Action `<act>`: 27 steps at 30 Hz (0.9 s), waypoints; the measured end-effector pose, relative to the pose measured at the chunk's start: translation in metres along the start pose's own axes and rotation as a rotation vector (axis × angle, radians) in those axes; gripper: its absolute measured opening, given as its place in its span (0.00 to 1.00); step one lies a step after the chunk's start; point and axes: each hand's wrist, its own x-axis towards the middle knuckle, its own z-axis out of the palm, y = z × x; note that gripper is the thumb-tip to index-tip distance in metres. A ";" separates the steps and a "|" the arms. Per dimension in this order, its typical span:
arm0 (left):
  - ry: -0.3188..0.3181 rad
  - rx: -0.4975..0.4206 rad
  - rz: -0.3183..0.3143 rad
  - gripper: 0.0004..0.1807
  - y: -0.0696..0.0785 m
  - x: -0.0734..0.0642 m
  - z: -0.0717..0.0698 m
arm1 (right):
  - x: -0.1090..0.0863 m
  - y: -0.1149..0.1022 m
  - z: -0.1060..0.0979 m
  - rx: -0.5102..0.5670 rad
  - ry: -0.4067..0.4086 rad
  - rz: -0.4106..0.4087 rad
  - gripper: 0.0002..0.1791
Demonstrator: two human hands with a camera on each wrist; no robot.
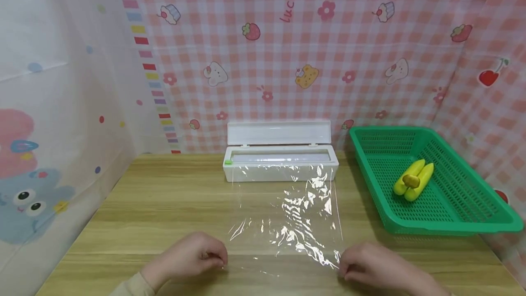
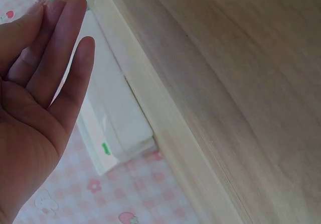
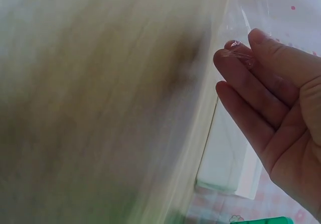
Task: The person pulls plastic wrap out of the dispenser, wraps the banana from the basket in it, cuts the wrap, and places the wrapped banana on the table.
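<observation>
A sheet of clear plastic wrap [image 1: 287, 223] stretches toward me from a white wrap dispenser box [image 1: 279, 172], whose lid [image 1: 279, 132] stands raised at the back. My left hand [image 1: 193, 257] pinches the near left corner of the sheet between thumb and fingertips. At the near right corner, my right hand [image 1: 371, 266] pinches the film; in the right wrist view a crumpled bit of film [image 3: 241, 56] shows at the fingertips. A roll [image 1: 279, 157] lies inside the box, and a small green slider [image 1: 228, 162] sits at its left end.
To the right stands a green plastic basket [image 1: 431, 227] with yellow bananas [image 1: 414, 180] in it. A wooden table [image 1: 164, 209] carries everything. Pink checked cloth [image 1: 279, 49] hangs behind, and a pale printed cloth [image 1: 61, 81] hangs at the left.
</observation>
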 end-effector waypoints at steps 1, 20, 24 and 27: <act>-0.004 0.001 -0.004 0.07 0.000 0.000 0.000 | 0.000 0.000 0.000 0.000 -0.007 0.005 0.10; -0.090 0.022 -0.013 0.04 0.004 0.001 -0.003 | -0.003 -0.002 0.000 0.000 -0.048 -0.016 0.07; -0.083 0.044 -0.020 0.03 0.003 0.002 -0.004 | -0.004 -0.005 -0.002 0.023 -0.053 -0.012 0.05; -0.040 0.101 -0.016 0.04 0.001 0.004 -0.005 | -0.003 -0.006 -0.008 0.012 -0.039 0.018 0.05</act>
